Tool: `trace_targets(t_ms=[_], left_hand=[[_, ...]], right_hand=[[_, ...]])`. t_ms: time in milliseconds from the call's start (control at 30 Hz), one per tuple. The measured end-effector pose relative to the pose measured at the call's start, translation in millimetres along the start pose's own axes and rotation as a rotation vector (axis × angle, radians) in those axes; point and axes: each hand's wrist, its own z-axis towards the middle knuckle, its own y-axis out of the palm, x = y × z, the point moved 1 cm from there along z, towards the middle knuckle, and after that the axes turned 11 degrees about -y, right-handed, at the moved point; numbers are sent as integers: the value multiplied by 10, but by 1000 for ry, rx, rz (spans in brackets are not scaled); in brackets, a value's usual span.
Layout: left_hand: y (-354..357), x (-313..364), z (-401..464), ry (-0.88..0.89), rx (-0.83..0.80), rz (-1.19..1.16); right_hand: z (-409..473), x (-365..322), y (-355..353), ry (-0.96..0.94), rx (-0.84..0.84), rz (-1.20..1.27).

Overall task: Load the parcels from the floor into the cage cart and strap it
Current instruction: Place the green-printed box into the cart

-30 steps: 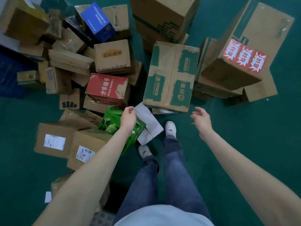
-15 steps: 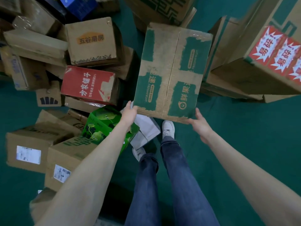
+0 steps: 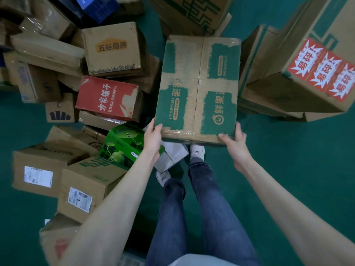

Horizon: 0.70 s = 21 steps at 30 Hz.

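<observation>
A brown carton with green fruit print (image 3: 198,87) fills the middle of the view, in front of my legs. My left hand (image 3: 153,135) grips its near left corner, and my right hand (image 3: 234,140) grips its near right corner, fingers over the top edge. Many other parcels lie around on the green floor (image 3: 288,169): a red box (image 3: 107,98), a small green box (image 3: 123,144) beside my left wrist, and brown cartons. The cage cart is out of view.
A big carton with red fragile stickers (image 3: 315,70) stands to the right on flatter boxes. A white packet (image 3: 171,156) lies by my shoes. Labelled brown cartons (image 3: 84,187) crowd the near left. Bare green floor spreads at right.
Both hands went from hovering apart to closing on the near corners of the green-printed carton. The view has come closer to the pile.
</observation>
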Motion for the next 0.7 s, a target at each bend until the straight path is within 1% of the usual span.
trace_targets(t_ms=[100,233,333,467,567,700], left_hand=[[-151,25,-359,-7,-9,-119],[-580,-78,-859,0,-18,-143],[-936,-272,-1183,-11,-5,-138],[-1408,-715,-1636,-37,31,-193],[-1556,-938,-1870,-54,17,-240],[-1493,-1078,-2156,-38,16,-311]], right_hand=[[-230,-178,29,-73,16,3],[-680,-364,134,-91,-21,43],[-1084,-440,253,-91,-48,74],[-1655,-514,424,-121,-97,72],[-1920,-549,408,-138,-151,54],[-2053,-650,222,-162,-245,-10]])
